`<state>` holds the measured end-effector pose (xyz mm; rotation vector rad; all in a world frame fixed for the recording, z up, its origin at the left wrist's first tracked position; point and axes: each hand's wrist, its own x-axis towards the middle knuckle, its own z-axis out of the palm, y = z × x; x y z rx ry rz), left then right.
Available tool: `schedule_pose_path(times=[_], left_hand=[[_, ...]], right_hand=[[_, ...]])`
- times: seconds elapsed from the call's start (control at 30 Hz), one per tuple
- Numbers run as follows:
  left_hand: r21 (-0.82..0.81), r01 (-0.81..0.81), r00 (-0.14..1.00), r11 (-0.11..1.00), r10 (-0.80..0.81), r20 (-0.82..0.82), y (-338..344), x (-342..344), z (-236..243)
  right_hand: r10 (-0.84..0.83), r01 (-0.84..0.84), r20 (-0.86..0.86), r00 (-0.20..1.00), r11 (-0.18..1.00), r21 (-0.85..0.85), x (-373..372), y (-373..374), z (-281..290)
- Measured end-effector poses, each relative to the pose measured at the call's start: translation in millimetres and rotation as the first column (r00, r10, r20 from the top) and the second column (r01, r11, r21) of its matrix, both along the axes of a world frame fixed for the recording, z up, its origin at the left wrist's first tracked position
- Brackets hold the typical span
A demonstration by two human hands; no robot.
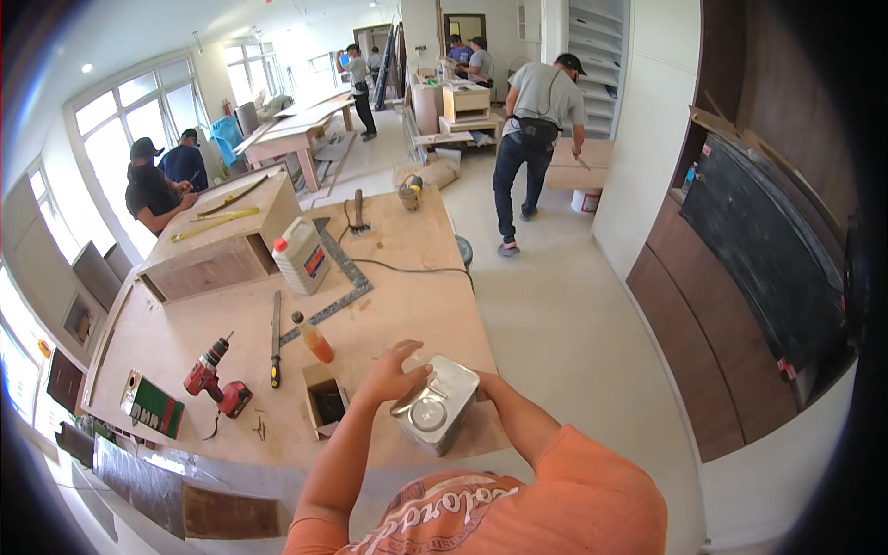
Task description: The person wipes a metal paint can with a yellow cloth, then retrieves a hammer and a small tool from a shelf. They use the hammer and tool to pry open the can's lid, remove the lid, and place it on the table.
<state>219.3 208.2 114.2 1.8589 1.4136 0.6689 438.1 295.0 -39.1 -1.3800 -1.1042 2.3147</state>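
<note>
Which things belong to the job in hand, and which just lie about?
Apparently in use:
metal can, with left hand and right hand at it

Apparently lying about:
red drill
white jug
bottle of orange liquid
metal square

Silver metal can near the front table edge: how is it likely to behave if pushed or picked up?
The silver metal can probably feels stiff, being sheet metal. Its boxy, flat sides suggest it would slide or tip rather than roll. The smooth, shiny surface may be slippery; its opaque walls leave its weight uncertain.
</note>
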Motion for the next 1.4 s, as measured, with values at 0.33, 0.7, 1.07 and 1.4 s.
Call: schedule_pose_path(times=[0.33, 0.7, 1.07, 1.4], left_hand=[[-0.441, 0.374, 0.741, 0.816, 0.023, 0.671, 49, 19, -76], [-0.569, 0.298, 0.818, 0.767, 0.102, 0.566, 20, -9, -182], [0.008, 0.240, 0.649, 0.971, -0.167, 0.742, -53, 24, -80], [-0.270, 0.181, 0.754, 0.946, 0.043, 0.656, -125, 44, -107]], right_hand=[[0.262, -0.178, -0.162, 0.951, 0.897, 0.404, -5, 12, 68], [-0.575, 0.018, 0.118, 0.810, 0.225, 0.974, -32, -120, 119], [-0.276, -0.084, 0.249, 0.929, 0.497, 0.864, 10, -84, 131], [-0.283, -0.087, 0.277, 0.918, 0.539, 0.838, 4, -81, 140]])
